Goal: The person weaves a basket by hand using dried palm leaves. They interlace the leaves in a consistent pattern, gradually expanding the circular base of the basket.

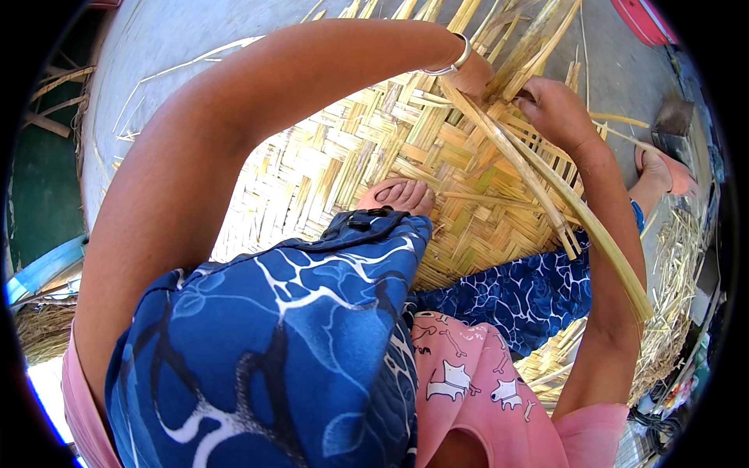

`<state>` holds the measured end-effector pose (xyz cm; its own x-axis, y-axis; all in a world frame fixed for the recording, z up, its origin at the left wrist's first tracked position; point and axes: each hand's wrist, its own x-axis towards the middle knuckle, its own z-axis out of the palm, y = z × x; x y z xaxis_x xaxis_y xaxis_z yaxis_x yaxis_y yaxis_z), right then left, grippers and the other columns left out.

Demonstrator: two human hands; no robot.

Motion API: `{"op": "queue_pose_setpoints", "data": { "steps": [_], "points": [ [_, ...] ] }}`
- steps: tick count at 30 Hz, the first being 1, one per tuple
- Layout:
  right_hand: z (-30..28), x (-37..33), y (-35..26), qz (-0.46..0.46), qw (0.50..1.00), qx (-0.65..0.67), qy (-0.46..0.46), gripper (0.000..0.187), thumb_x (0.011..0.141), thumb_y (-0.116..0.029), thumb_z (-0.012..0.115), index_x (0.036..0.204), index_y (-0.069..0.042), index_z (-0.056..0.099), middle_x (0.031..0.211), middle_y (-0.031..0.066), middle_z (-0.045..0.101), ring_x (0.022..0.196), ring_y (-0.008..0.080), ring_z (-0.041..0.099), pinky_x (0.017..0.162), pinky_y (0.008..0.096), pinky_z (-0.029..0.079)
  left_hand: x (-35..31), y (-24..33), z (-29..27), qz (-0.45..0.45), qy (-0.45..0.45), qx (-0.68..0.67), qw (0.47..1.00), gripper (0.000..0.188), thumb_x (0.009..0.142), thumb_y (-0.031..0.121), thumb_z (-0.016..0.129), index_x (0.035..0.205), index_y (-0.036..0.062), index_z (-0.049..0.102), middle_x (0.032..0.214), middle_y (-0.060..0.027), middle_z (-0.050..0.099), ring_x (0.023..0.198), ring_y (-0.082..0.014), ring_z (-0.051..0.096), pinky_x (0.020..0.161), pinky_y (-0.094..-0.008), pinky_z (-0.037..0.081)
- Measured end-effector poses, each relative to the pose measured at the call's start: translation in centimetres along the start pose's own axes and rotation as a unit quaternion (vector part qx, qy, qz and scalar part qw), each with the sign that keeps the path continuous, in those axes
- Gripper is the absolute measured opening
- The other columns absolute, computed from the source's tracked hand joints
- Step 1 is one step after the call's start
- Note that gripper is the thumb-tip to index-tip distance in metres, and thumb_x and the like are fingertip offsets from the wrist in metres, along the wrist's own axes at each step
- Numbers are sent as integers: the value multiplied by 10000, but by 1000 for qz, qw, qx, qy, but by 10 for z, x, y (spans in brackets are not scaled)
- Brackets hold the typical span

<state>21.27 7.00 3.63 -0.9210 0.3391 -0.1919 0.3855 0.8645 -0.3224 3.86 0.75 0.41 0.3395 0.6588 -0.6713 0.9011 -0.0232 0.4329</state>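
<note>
A mat (460, 168) of flat, straw-coloured split reed strips in a slanting weave lies beneath me, my bare left foot (398, 195) resting on it. At its far right part, both hands meet around a bundle of loose strips (534, 54). My left hand (473, 78), below a silver bangle (460, 58), is closed at the bundle's left side, its fingers mostly hidden. From the right, my right hand (555, 113) closes with curled fingers on the strips. Long folded strips (538, 183) hang from between the hands toward my right forearm.
Loose strip ends fan out over the grey floor (179, 74) at the far side. Straw-like scraps (667, 288) pile up at the right, near my other foot (655, 168) in a pink sandal. A dark block (675, 117) and a red-pink object (644, 19) stand farther right.
</note>
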Motion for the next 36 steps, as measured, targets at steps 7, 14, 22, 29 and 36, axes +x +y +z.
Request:
{"op": "queue_pose_setpoints", "data": {
  "steps": [7, 14, 22, 29, 36],
  "points": [
    [3, 1, -5, 49, 948, 311, 34, 306, 758, -147, 532, 1003, 31, 574, 926, 169, 625, 877, 281, 598, 811, 373, 440, -9, 10, 8, -32, 86, -17, 996, 450, 636, 263, 732, 940, -41, 600, 851, -157, 622, 795, -261, 594, 693, -354, 460],
    [-1, 9, -28, 50, 658, 734, 160, 325, 856, -76, 495, 1166, 22, 490, 1071, 113, 591, 986, 198, 562, 909, 319, 417, -13, 3, 0, -2, 119, 57, 991, 360, 700, 227, 665, 939, -36, 607, 863, -165, 622, 810, -278, 588, 714, -358, 454],
    [53, 18, -14, 139, 490, 834, 212, 426, 730, -108, 691, 1103, 33, 541, 1070, 120, 573, 1129, 173, 450, 980, 364, 343, -30, -7, 8, -32, 280, -125, 951, 283, 753, 232, 605, 935, 16, 630, 744, -82, 639, 666, -166, 583, 643, -312, 467],
    [45, 38, -23, 207, 615, 759, 57, 214, 766, -117, 648, 939, -5, 592, 827, 78, 609, 725, 174, 621, 601, 299, 530, -56, -16, 23, -33, 363, -188, 912, 279, 779, 233, 625, 925, -4, 601, 719, -68, 628, 618, -119, 587, 597, -264, 485],
    [53, 64, -31, 144, 646, 749, 12, 199, 758, -52, 615, 949, -1, 600, 840, 60, 612, 669, 161, 599, 596, 241, 485, -73, -16, 27, 38, 368, -313, 875, 239, 822, 133, 590, 1024, 5, 590, 822, -35, 638, 679, -103, 575, 656, -260, 487]
  ]
}}
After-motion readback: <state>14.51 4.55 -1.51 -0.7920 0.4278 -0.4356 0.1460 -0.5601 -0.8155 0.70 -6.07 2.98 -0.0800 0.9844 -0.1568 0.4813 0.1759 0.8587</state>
